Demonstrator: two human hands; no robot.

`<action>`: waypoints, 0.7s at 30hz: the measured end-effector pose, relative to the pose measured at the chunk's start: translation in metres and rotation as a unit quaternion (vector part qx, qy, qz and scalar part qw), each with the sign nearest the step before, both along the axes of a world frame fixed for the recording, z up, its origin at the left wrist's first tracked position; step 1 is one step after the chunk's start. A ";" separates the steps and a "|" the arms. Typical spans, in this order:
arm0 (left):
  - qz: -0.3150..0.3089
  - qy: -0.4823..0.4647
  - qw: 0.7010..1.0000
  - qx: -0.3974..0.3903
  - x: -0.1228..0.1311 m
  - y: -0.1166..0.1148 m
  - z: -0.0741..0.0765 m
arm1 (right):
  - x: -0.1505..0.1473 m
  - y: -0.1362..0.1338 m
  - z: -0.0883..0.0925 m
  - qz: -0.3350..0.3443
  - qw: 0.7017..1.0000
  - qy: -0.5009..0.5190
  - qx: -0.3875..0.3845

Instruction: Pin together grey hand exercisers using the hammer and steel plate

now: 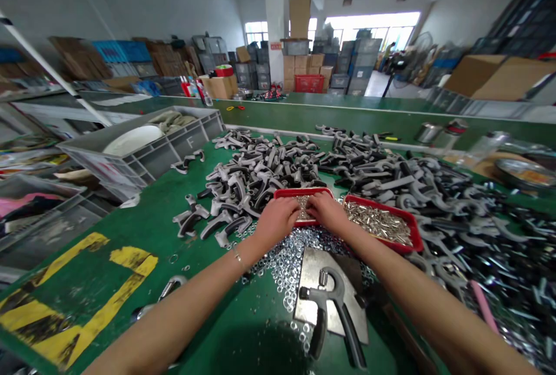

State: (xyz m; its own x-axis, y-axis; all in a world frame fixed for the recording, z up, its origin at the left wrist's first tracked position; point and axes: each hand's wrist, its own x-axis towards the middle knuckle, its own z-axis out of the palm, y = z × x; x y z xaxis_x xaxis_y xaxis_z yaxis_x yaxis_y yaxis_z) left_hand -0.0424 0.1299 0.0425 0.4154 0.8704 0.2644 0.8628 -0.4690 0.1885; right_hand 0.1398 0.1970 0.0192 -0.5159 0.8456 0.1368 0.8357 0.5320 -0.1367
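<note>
Gray plastic is forming a big bin (182,146) on the left, with cloth (176,122) lying in it. Yellow tape (121,293) is marking the green table (147,213) below. Next, many gray and black grips (269,161) are lying in a pile, crowding the small red tray (281,193). Tiny bits (304,208) are lying in this tray, and the left hand (278,219) and right hand (329,210) are resting over it with curled fingers. Silver rings (282,265) are lying in front, beside a metal plate (310,262), where one grip (336,291) is resting. Close by the right arm, a long red tray (417,239) is holding silver pins (376,221). A pink stick (484,305) is lying farther right.

The edge of the view is cutting off a lower bin (56,242) at the left. The left arm is hiding part of a shiny thing (166,289) with a spring. Both hands are covering the small tray's middle, so I cannot tell if either is pinching bits. Dark parts (530,259) at the far right are blurring together.
</note>
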 end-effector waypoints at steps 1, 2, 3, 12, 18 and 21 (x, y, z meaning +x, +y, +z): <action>-0.030 -0.022 0.999 -0.016 0.004 -0.017 0.001 | 0.000 0.000 0.000 0.000 1.000 -0.001 -0.004; -0.061 -0.040 0.997 -0.035 0.009 -0.036 0.001 | 0.000 0.000 0.000 -0.004 1.000 -0.001 -0.006; -0.090 -0.046 0.993 -0.055 0.014 -0.054 0.000 | 0.000 -0.001 0.000 -0.015 1.000 -0.002 -0.005; -0.147 0.059 0.986 -0.051 0.046 -0.114 -0.021 | 0.003 -0.010 0.002 -0.098 0.994 -0.023 -0.028; -0.192 0.139 0.971 0.024 0.055 -0.120 -0.025 | 0.001 -0.009 0.000 -0.102 0.993 0.031 -0.050; -0.234 0.172 0.956 0.044 0.061 -0.122 -0.023 | 0.000 -0.010 0.001 -0.117 0.988 0.090 -0.053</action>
State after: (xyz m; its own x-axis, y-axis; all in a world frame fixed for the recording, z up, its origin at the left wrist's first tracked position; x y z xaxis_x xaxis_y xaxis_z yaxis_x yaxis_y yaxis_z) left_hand 0.0186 0.0080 0.0194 0.8299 0.5479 0.1054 0.5577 -0.8202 -0.1274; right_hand 0.1398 0.1873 0.0206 -0.2794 0.9536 0.1118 0.8916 0.3009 -0.3383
